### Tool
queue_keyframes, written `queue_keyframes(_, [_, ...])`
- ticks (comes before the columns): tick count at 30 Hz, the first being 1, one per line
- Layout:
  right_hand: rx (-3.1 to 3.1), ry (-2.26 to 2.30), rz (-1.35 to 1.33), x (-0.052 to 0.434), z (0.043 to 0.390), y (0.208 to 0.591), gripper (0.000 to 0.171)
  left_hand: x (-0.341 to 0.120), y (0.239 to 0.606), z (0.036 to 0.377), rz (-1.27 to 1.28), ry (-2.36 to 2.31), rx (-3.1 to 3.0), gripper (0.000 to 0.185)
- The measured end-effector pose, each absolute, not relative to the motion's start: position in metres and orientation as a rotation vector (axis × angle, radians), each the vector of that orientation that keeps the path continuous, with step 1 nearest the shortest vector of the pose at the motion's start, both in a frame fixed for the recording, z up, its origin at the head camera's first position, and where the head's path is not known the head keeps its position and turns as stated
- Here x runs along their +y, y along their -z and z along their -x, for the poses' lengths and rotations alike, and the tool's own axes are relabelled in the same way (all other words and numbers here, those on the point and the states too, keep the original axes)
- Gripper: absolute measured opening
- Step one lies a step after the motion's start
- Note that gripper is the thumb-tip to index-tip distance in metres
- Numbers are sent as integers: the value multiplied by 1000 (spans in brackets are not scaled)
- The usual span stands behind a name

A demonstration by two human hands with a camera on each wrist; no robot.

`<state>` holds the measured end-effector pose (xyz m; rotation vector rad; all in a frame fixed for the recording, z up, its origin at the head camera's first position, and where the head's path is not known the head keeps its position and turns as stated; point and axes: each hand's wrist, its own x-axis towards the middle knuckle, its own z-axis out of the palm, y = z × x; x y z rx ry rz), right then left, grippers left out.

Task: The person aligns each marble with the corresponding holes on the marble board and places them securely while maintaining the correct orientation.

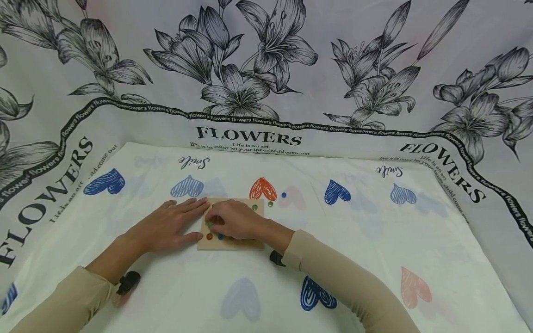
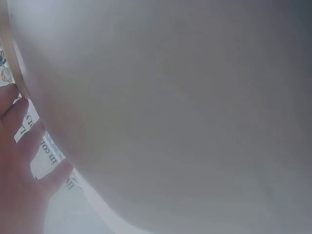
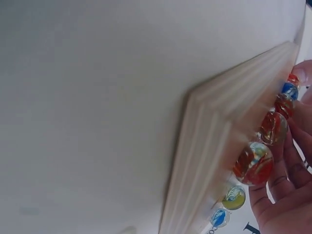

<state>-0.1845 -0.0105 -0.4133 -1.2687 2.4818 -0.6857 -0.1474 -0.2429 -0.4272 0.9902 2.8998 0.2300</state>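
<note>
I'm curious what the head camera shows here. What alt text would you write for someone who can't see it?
A person's right hand hovers with curled fingers over a small square wooden board holding coloured glass marbles, while the left hand lies flat at the board's left edge. Two loose marbles lie just beyond it on a white heart-printed cloth.

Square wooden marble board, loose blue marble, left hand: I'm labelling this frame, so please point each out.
Square wooden marble board (image 1: 233,243), head view, bare front edge.
Loose blue marble (image 1: 284,195), head view, its centre, on the cloth.
Left hand (image 1: 166,226), head view, back of the hand.
</note>
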Motion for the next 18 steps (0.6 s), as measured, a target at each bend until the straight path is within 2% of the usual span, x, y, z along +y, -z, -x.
queue_keyframes(9, [2503, 783, 1149, 5, 186, 399, 22, -242, 428, 147, -1016, -225, 2916, 76])
queue_keyframes(18, [2471, 893, 1109, 45, 176, 390, 22, -242, 430, 149, -1008, -187, 2910, 78])
